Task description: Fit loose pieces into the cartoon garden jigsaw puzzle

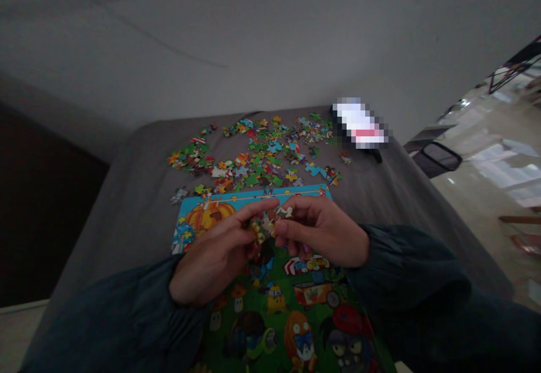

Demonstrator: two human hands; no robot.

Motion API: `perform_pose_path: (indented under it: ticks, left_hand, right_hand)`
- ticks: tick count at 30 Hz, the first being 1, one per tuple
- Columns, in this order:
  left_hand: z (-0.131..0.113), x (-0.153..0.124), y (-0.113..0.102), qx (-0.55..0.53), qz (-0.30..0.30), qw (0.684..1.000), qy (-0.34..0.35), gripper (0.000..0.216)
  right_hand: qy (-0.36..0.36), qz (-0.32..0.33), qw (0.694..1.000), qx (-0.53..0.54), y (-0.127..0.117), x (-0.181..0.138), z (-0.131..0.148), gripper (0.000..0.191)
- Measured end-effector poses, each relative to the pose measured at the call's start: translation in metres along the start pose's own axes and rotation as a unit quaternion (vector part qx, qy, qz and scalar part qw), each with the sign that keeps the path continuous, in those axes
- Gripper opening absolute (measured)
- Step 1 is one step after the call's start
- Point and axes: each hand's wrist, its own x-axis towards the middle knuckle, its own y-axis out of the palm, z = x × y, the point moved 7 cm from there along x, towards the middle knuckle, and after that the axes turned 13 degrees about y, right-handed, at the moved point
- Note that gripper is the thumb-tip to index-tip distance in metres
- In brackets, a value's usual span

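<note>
You have just one camera, and it sits on your head. It looks forward and down, so your own left hand and right hand are close up in the middle. Below your fingers lies the picture board, very near. Past your fingers the grey table stretches away to the pale wall, far off. No other view shares this.

Pixel-blurred object beyond loose puzzle pieces; puzzle board probably cut off below.

Grey bed, puzzle pieces, poster
</note>
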Motion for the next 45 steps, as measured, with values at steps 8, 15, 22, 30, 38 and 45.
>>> perform_pose_path:
  ticks: [8,15,22,30,38,45]
  left_hand:
    - [-0.003,0.010,-0.012,0.110,-0.007,0.989,0.094,0.039]
    - [-0.006,0.012,-0.017,0.146,-0.027,0.982,0.119,0.029]
    - [-0.004,0.009,-0.013,0.139,-0.026,0.986,0.083,0.041]
    - [-0.004,0.010,-0.018,0.164,-0.056,0.981,0.085,0.038]
    - [-0.005,0.011,-0.016,0.168,-0.045,0.981,0.086,0.041]
    - [-0.006,0.011,-0.009,0.191,-0.003,0.978,0.083,0.036]
  right_hand:
    - [0.006,-0.028,0.999,0.031,-0.005,0.003,-0.004,0.033]
    - [0.005,-0.074,0.997,0.015,-0.010,0.001,-0.004,0.039]
    - [-0.005,-0.097,0.995,0.028,-0.015,0.002,-0.006,0.042]
    - [-0.028,-0.122,0.992,0.006,-0.020,0.000,-0.004,0.038]
    - [-0.038,-0.132,0.991,-0.005,-0.018,0.001,-0.001,0.037]
    - [-0.029,-0.107,0.993,-0.027,-0.014,0.000,-0.002,0.028]
